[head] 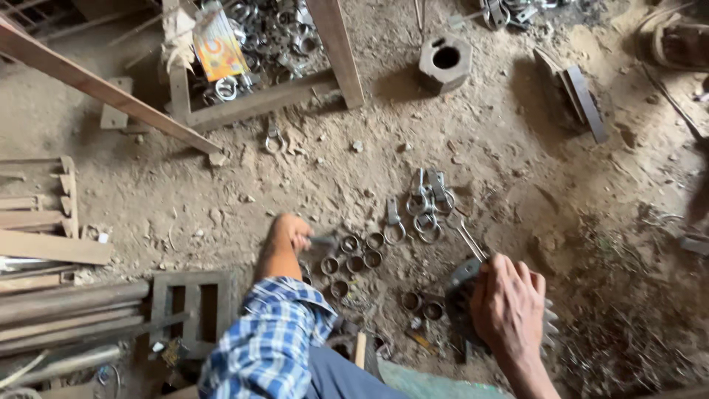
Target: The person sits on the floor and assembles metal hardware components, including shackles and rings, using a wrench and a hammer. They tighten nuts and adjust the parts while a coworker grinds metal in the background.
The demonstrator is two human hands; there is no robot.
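On dirt floor, metal rings (354, 258) are handled.
A small tool (322, 241) is gripped by the left hand (289, 232); a dark gear (465, 303) is clasped by the right hand (509, 307).

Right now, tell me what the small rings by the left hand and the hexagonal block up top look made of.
Small rings: apparently bare metal, grey and dully shiny, with dark hollow centres.
Hexagonal block: probably steel or iron, matte grey-brown, dusty, with a round bore.
Left hand grips a small grey piece, likely metal.
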